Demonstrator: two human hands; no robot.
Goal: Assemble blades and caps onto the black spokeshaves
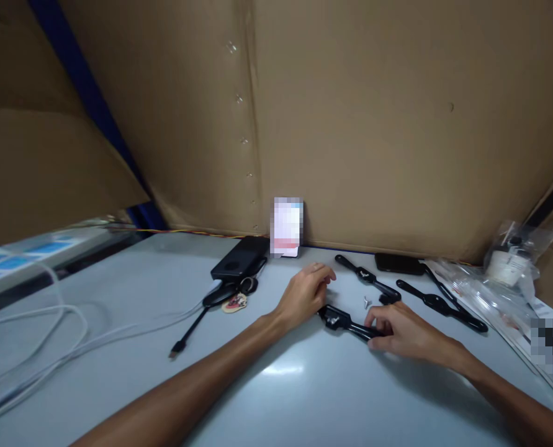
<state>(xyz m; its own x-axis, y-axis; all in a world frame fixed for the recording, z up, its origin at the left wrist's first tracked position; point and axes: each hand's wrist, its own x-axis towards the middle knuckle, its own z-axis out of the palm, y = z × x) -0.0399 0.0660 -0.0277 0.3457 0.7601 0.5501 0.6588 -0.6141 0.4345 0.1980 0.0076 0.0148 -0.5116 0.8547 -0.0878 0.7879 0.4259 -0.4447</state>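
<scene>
R hand pinches 1 black 2-handled tool in from desk's rear edge, L hand's grip unclear; best kept level w/ light, steady support.

The left arm and right arm angled inward, the left hand loosely curled, the right hand pinching.

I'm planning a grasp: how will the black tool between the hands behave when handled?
The black tool is probably stiff, its handle looking solid; perhaps slippery, given its glossy finish; unlikely to roll, having a broad middle.
</scene>
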